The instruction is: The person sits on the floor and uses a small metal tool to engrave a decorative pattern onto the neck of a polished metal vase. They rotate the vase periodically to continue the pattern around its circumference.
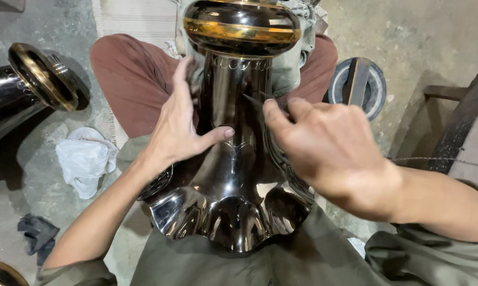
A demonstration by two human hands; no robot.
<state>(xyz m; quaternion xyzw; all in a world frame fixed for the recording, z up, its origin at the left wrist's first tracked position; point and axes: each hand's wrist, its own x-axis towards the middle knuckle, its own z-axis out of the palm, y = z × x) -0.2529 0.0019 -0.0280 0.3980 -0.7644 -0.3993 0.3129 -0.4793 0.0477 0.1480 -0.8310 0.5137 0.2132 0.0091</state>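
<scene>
Here a dark polished metal vase [233,159] with a gold-banded foot lies across the person's lap, ruffled mouth at 6 o'clock, so its neck faces up. The left hand [180,127] presses flat to steady it; the right hand [324,143] pinches a thin engraving tool [256,98] against the neck. A white rag [85,159] lies at 9 o'clock on the floor.
</scene>
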